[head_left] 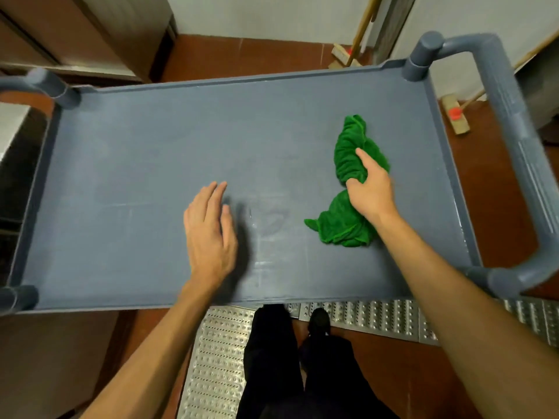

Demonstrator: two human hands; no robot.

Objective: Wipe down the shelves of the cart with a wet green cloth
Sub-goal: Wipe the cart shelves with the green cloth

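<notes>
green cloth (348,152) lies bunched right of centre on the cart's top shelf (151,152). right hand (370,189) grips its narrow middle, apparently ready for a wiping stroke. left hand (208,234), lower centre, fingers straight, holds nothing, likely for balance.

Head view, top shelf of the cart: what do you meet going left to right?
left hand → cloth, gripped by the right hand → cart handle

Green cloth (348,146) — bunched on grey cart shelf (151,146).
</notes>
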